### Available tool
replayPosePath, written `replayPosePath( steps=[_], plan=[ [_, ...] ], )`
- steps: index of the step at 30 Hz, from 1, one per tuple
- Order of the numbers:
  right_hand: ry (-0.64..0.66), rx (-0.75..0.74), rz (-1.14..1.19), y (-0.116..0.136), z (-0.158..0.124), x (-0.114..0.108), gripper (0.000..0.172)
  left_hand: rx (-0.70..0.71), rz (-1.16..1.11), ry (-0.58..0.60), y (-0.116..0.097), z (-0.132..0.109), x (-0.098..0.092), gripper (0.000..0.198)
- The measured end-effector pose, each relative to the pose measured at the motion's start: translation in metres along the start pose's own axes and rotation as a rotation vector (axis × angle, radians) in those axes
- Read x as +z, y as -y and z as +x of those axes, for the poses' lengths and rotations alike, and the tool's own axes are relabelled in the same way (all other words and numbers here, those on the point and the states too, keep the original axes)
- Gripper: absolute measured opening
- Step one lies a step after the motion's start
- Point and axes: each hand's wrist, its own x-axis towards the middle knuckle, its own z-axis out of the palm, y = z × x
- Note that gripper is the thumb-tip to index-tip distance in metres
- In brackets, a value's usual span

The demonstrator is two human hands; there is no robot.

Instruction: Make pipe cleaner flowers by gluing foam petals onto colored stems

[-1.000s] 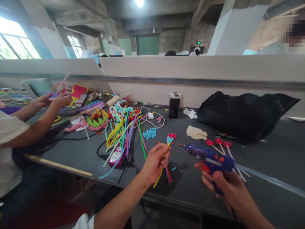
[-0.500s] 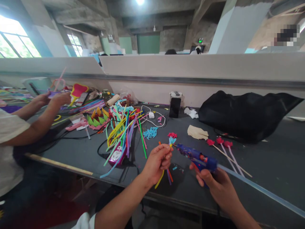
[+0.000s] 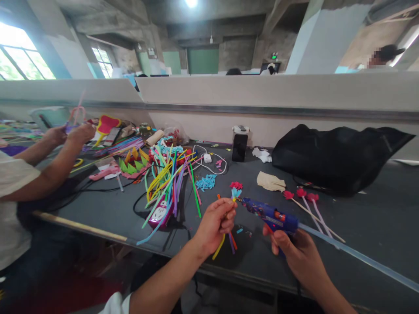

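Observation:
My left hand (image 3: 216, 224) pinches a small pipe-cleaner flower (image 3: 236, 192) with light blue petals and a yellow base. A yellow stem (image 3: 218, 247) hangs below that hand. Closed around the grip of a blue hot glue gun (image 3: 270, 214) is my right hand (image 3: 296, 248). The gun's nozzle is at the flower's base, touching or very close to it. A long clear glue stick (image 3: 358, 254) runs out of the gun's rear. Just behind the flower lie red petal pieces (image 3: 236, 185), and a pile of short blue pieces (image 3: 206, 182) is to the left.
Colourful pipe cleaners (image 3: 170, 179) lie over a purple power strip (image 3: 160, 213). Red-tipped stems (image 3: 309, 205) rest at the right, before a black bag (image 3: 337, 159). A phone (image 3: 240, 147) leans upright near the partition. At the left, a co-worker's hands (image 3: 73, 133) hold something purple.
My right hand's fingers have loosened slightly around the glue gun. The flower and nozzle have barely moved. The co-worker's hands have shifted slightly.

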Motion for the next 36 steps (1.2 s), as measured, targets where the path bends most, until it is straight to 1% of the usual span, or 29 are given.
replayPosePath(
  steps=[5, 14, 21, 24, 27, 30, 33, 34, 36],
  plan=[
    [-0.009, 0.019, -0.011, -0.003, -0.001, 0.0, 0.041, -0.007, -0.007, 0.004, 0.0, 0.0, 0.0, 0.021],
    [-0.019, 0.015, -0.061, -0.001, 0.0, 0.001, 0.041, -0.012, -0.002, -0.004, -0.001, 0.0, 0.0, 0.024],
    [-0.011, 0.047, -0.035, -0.009, -0.001, -0.001, 0.038, -0.01, -0.012, 0.004, 0.0, 0.001, -0.002, 0.022],
    [0.003, 0.051, -0.067, -0.014, -0.002, -0.001, 0.039, -0.006, -0.008, -0.001, -0.001, 0.0, -0.001, 0.022],
    [0.004, -0.004, -0.156, -0.021, -0.002, -0.004, 0.037, 0.005, -0.011, -0.007, -0.003, 0.0, -0.001, 0.023],
    [-0.001, -0.106, -0.288, -0.024, -0.002, -0.011, 0.032, 0.022, -0.013, -0.003, -0.003, 0.001, -0.004, 0.024],
    [0.02, -0.209, -0.483, -0.024, 0.002, -0.021, 0.024, 0.023, -0.007, -0.022, -0.003, 0.002, -0.007, 0.024],
    [0.027, -0.234, -0.56, -0.025, 0.004, -0.024, 0.024, 0.02, -0.004, -0.028, -0.003, 0.003, -0.008, 0.024],
    [0.029, -0.255, -0.712, -0.029, 0.01, -0.03, 0.029, 0.023, 0.0, -0.043, -0.004, 0.003, -0.009, 0.024]
  ],
)
